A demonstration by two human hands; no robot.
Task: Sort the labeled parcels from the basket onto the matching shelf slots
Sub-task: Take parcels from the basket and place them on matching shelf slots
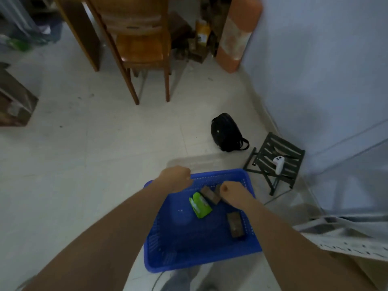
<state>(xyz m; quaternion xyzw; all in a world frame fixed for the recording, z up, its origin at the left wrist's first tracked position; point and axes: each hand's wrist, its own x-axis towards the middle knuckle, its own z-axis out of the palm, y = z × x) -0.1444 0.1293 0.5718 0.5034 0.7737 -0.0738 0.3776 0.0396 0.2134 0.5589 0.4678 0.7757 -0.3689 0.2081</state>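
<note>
My basket [168, 259] is a blue perforated plastic tray with low walls and a rounded rim, and it sits over the pale tiled floor [84, 164] directly below me. Its far rim lies under my left hand [175, 178]; its right wall runs beneath my right forearm. Open floor extends to the left and ahead as far as the wooden chair [142, 49], whose legs stand well apart from the basket. To the right the room is tighter: a dark slatted folding stool [279, 162] stands just beside the basket's far right corner, with a white controller [279, 163] lying on it, and a black bag [225, 133] rests on the floor beyond, near the wall [315, 70]. My left hand is curled at the far rim; whether its fingers grip the rim I cannot tell. My right hand [230, 192] is closed into a loose fist above the basket interior, holding nothing that shows. A brown block-shaped parcel [210, 195] lies just left of the right hand, a glossy green packet [200, 204] touches it on the left, and a second brown parcel [236, 226] lies flat near the right wall.
</note>
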